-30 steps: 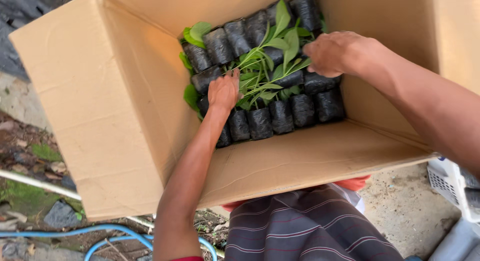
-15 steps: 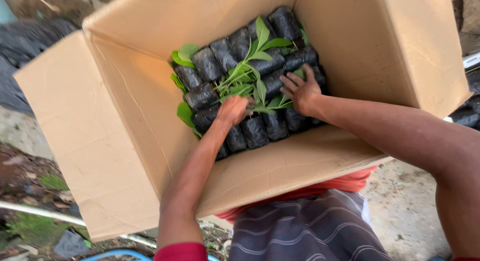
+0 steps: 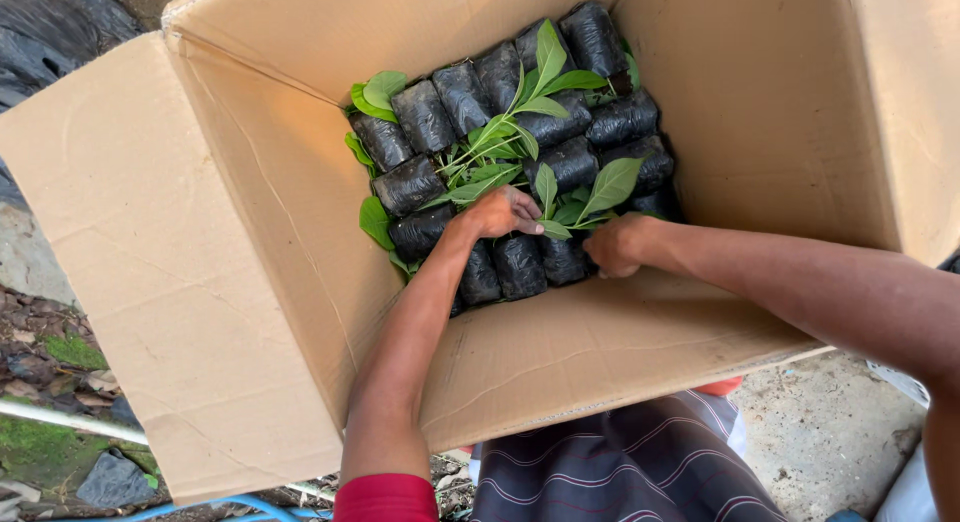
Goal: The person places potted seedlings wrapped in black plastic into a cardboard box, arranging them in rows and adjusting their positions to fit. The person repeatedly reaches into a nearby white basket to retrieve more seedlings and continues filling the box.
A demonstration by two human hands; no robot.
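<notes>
Outdoors, damp ground with leaf litter and moss shows at the lower left, crossed by a pale pipe (image 3: 60, 418) and a blue hose (image 3: 215, 506) that runs off the bottom edge. Black plastic sheeting (image 3: 60, 27) fills the upper left corner, cut off by the frame.

Next comes a large cardboard box (image 3: 250, 282), flaps open, its right flap cropped at the edge. Packed inside are black seedling bags (image 3: 425, 114) lying on their sides in rows, green leaves (image 3: 548, 57) poking out between them; the lowest row is partly hidden behind the arms and the box's near wall.

The left hand (image 3: 498, 212) curls loosely over the bags at the middle, fingertips on a leafy stem; whether it grips is unclear. Just beside it, the right hand (image 3: 615, 247) is clenched at the front row, fingers tucked under, so what it holds cannot be seen.

Below, striped cloth (image 3: 620, 472) covers the person's lap.
</notes>
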